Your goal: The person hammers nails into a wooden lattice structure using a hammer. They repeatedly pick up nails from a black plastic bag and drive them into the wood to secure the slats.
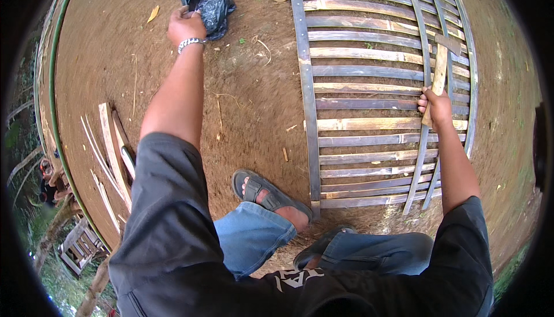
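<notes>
At the far left of centre, my left hand is closed at the near rim of a crumpled black plastic bag. The bag's mouth gapes, but its contents cannot be made out. A light bracelet circles that wrist. On the right, my right hand grips a hammer by its pale wooden handle, with the dark metal head pointing away from me. Beneath the hammer lies a slatted bamboo panel, its split strips running crosswise over long rails. Small nail-like dots show along its left rail.
Split wood and bamboo strips lie on the bare soil at the left. A green pole or hose curves along the left side, beyond which stand branches and a wooden crate-like object. My sandalled foot is beside the panel's near left corner.
</notes>
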Motion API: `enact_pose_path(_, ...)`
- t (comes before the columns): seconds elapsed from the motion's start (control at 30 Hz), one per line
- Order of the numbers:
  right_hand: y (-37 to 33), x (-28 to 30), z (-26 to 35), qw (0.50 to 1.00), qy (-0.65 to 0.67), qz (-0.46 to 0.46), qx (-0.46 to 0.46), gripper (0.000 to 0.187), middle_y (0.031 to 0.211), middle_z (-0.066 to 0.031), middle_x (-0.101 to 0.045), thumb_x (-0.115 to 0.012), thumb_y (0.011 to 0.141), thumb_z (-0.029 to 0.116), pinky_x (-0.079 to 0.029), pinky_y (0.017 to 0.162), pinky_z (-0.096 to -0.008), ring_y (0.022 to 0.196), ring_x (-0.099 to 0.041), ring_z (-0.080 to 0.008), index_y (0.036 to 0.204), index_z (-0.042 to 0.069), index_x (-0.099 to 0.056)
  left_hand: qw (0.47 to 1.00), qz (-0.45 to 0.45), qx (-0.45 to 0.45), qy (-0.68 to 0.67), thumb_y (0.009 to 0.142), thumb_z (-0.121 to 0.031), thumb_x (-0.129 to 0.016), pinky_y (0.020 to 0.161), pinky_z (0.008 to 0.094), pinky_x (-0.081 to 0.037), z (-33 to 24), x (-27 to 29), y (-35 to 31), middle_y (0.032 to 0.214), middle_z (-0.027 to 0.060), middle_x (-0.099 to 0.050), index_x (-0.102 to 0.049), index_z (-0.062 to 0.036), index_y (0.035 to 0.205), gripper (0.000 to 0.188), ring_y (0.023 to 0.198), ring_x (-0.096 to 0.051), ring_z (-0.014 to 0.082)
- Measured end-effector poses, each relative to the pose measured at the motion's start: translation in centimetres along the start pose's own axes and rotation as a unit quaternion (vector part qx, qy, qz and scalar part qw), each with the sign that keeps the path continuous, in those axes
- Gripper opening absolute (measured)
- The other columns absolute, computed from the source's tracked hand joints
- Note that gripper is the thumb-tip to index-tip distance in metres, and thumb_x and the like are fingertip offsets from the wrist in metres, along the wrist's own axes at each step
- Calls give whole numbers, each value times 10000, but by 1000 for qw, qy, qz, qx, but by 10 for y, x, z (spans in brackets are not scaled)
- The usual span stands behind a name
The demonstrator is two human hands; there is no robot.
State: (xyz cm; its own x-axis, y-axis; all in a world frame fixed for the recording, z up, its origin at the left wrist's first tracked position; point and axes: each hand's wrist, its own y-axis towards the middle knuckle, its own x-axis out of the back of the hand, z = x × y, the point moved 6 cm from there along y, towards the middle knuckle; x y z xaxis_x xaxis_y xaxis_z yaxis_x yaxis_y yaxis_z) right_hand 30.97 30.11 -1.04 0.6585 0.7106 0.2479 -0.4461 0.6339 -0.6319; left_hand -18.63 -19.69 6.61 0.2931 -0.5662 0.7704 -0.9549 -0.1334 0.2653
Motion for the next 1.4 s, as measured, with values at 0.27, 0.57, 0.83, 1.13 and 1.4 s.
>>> enact_pose_path(0.27,-7,3,0,1000,17,1,16,151,790,-60,-634,-682,948,110,-555,512,-296,624,-657,-166,1025,26,-584,916,132,168,-339,946,-105,-705,668,269,-524,-28,29,-258,809,41,-697,-705,-21,917,89,723,-637,109)
enact_pose_path(0.57,1,4,-4,998,40,2,49,209,836,-84,-686,-692,926,68,-584,527,-311,644,-696,-175,1099,22,-583,829,450,227,-242,955,-84,-697,721,279,-571,-56,104,-468,961,74,-730,-685,21,1106,184,816,-692,135)
enact_pose_path(0.83,-114,123,-32,979,-49,-111,165,247,920,-64,-691,-719,935,151,-563,622,-277,736,-694,-157,1109,15,-610,854,470,183,-126,905,-49,-724,750,280,-581,-21,179,-483,976,104,-747,-687,47,1141,258,853,-714,148)
enact_pose_path(1.13,-308,318,-175,916,-224,-316,106,271,762,-56,-632,-718,929,183,-510,580,-314,624,-618,-147,1121,24,-611,801,343,362,-332,928,-32,-700,684,311,-586,-10,126,-466,928,71,-698,-662,14,1048,134,778,-672,174)
enact_pose_path(1.4,-439,307,-268,840,-379,-355,-156,350,887,-163,-727,-750,871,264,-549,740,-444,805,-705,-325,1120,42,-647,803,359,330,-343,929,4,-684,753,303,-608,-29,103,-450,1045,123,-691,-637,85,1109,203,889,-687,194)
